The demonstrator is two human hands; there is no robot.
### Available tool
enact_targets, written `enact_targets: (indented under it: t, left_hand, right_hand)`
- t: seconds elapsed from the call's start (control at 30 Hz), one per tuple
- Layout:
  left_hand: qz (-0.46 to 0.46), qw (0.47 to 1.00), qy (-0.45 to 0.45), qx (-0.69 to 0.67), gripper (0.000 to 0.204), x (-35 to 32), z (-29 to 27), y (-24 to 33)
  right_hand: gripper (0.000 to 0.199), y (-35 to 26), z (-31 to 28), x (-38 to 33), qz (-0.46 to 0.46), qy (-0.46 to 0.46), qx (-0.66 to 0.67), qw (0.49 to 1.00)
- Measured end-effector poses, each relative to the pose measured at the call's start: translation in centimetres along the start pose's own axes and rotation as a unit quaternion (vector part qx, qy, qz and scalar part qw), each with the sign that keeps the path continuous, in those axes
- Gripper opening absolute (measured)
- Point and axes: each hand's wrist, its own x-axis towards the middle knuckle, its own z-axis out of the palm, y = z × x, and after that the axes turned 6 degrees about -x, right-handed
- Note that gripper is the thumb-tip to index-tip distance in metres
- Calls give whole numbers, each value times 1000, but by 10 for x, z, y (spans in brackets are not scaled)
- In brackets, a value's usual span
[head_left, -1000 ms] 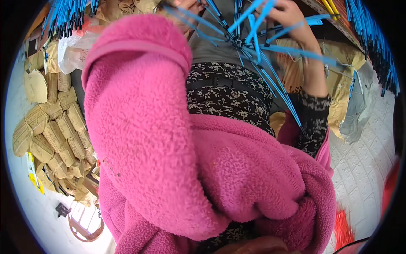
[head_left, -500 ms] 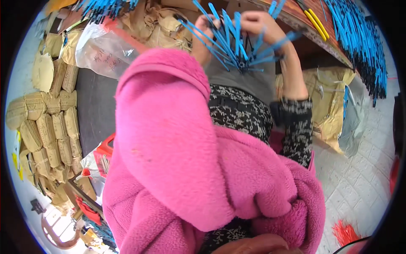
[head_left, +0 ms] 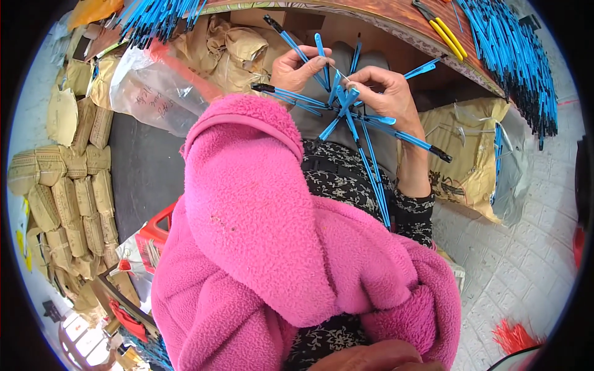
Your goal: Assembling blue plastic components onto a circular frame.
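Over my lap lies a star-shaped frame of blue rods (head_left: 344, 114) with black ends, its rods spread out in several directions. My left hand (head_left: 296, 69) is beside its far left side, thumb and fingers pinched on one end of a thin pale strand (head_left: 340, 73). The strand runs taut to my right hand (head_left: 388, 96), which pinches it just above the middle of the frame. Whether the strand is thread or wire cannot be made out. Some rods pass behind both hands, and their joints at the centre are partly hidden.
A wooden table (head_left: 377, 28) edges the far side, with yellow-handled pliers (head_left: 450, 37) and a large pile of blue rods (head_left: 510, 55). More blue rods (head_left: 161, 21) hang at far left. Brown paper packets (head_left: 74, 198) are stacked left. A pink fleece garment (head_left: 260, 216) covers the foreground.
The blue rods, bunched upright and blurred before, now lie spread out like a star. My hands have come lower and nearer, and a thin strand now shows between them.
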Motion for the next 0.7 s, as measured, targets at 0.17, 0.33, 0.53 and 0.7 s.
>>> enact_targets:
  t: [0.17, 0.33, 0.53, 0.7]
  left_hand:
    - [-1, 998, -46, -38, 26, 6, -4, -2]
    - [-28, 985, -132, -108, 20, 13, -15, -2]
    - [-64, 974, -195, -93, 18, 18, -21, 10]
    - [-89, 977, -182, -70, 16, 20, -21, 8]
  right_hand:
    - [14, 8, -10, 13, 26, 8, 53, 998]
    - [15, 18, -19, 19, 24, 32, 80, 996]
    - [14, 15, -19, 18, 23, 16, 84, 996]
    - [13, 11, -14, 13, 47, -5, 89, 995]
